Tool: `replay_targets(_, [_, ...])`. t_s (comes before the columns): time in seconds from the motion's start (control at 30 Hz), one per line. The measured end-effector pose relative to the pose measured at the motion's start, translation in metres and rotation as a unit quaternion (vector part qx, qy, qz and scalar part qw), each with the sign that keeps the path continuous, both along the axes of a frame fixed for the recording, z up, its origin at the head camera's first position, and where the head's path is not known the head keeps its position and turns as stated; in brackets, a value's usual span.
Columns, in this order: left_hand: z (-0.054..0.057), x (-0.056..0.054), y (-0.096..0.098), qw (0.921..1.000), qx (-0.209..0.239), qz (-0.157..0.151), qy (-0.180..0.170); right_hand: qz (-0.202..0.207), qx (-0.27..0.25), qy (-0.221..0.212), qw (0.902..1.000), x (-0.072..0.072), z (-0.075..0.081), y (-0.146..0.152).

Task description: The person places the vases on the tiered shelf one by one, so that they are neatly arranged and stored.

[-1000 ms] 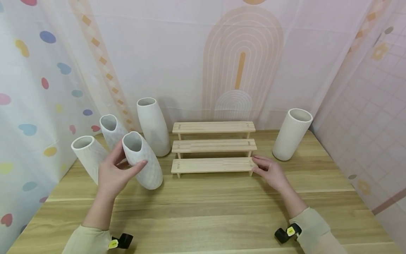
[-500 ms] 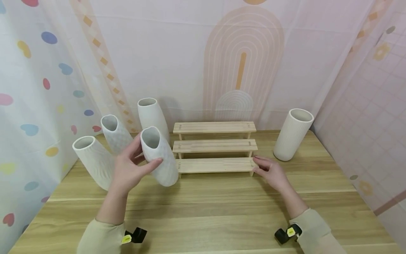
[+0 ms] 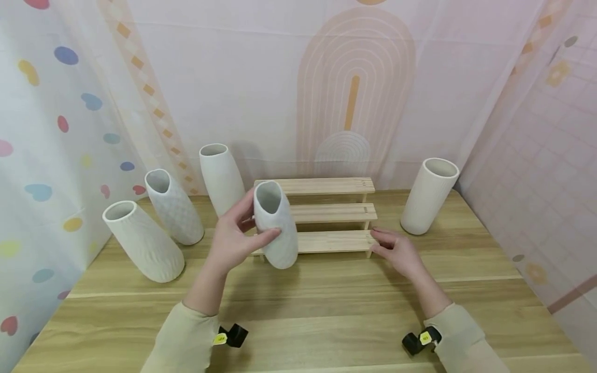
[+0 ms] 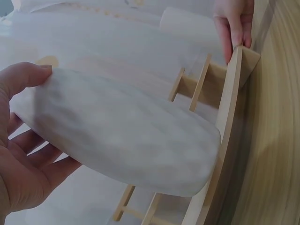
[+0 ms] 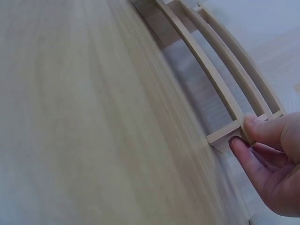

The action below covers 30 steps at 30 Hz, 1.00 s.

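Note:
My left hand (image 3: pixel 235 235) grips a white dimpled vase (image 3: pixel 281 235) by its upper side, thumb in front and fingers behind. The vase is held up off the table, in front of the left part of a three-tier wooden shelf (image 3: pixel 333 242). In the left wrist view the vase (image 4: pixel 126 133) lies across the picture, its base overlapping the lowest board; whether they touch I cannot tell. My right hand (image 3: pixel 396 252) pinches the right end of the lowest board. In the right wrist view, thumb and fingers of that hand (image 5: pixel 274 154) close on the board's corner.
Left of the shelf stand a smooth white vase (image 3: pixel 221 178), a dimpled one (image 3: pixel 177 212) and a wavy-ribbed one (image 3: pixel 146 246). A ribbed cylinder vase (image 3: pixel 426 199) stands at the right. A printed curtain (image 3: pixel 261 77) hangs behind the wooden table (image 3: pixel 317 321).
My left hand has carried the dimpled vase rightward, from beside the other vases to in front of the shelf's left part. The right hand keeps its place on the board.

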<state>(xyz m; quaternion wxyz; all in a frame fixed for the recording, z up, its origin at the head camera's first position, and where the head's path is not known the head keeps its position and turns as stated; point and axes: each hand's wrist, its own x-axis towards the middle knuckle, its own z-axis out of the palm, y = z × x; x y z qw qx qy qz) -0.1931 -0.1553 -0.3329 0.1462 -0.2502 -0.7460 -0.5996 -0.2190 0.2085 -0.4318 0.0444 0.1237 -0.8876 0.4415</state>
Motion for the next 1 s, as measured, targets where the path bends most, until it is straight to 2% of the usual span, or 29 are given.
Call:
replay_targets(0.27, [-0.003,-0.008,0.035,0.9983,0.000,-0.058,-0.007,0.001,0.001,-0.012,0.9999,-0.003,0.000,0.000])
replay_targets(0.67, [-0.002,-0.023,0.078,0.9955,0.013,-0.094,-0.009,-0.001,0.007,-0.012,0.9999,-0.002,0.001,-0.002])
replay_targets(0.87, [0.000,-0.035,0.094,0.9919,0.015,-0.126,0.002,-0.004,0.014,-0.004,0.9999,-0.003,0.000,-0.002])
replay_targets(1.0, [0.000,-0.043,0.102,0.9899,0.019,-0.140,-0.003,-0.002,0.019,0.003,0.9998,-0.003,0.000,-0.003])
